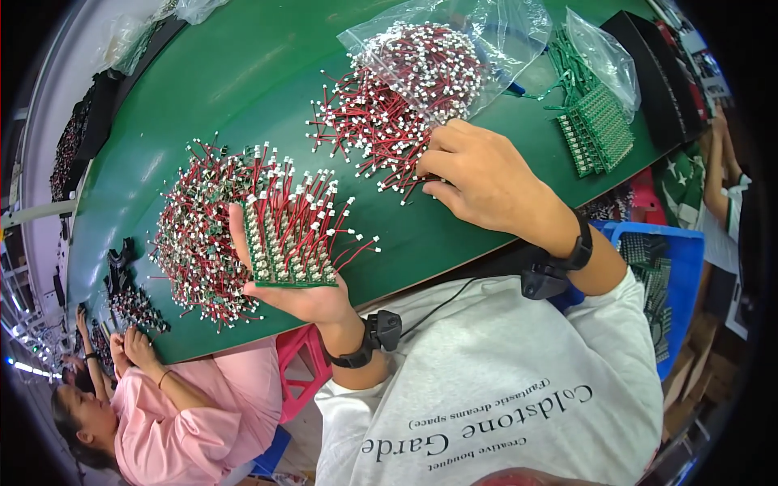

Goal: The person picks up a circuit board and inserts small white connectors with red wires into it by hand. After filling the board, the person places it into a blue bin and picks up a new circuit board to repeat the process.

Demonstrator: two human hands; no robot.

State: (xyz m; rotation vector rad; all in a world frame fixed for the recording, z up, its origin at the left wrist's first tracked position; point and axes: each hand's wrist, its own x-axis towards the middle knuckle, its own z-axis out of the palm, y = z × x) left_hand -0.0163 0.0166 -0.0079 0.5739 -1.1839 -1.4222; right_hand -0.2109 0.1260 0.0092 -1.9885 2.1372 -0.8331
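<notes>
My left hand (312, 301) grips a panel of small green circuit boards (293, 274), its thumb along the left edge. Rows of red wires with white plugs stand up from the panel. At the near edge of a heap of loose red wire leads with white plugs (389, 121), my right hand (490, 174) has its fingers bent together. Whatever its fingertips hold, if anything, is too small to make out. Left of the panel, and partly behind it, lies a second heap of wired boards (198, 235) with red wires and white plugs.
A clear plastic bag (506, 49) partly covers the loose leads. Stacked green board panels (596, 134) lie at the far right by a black box (652, 77). Right of me, a blue bin (687, 283) holds more panels. A person in pink (194, 413) works at the left.
</notes>
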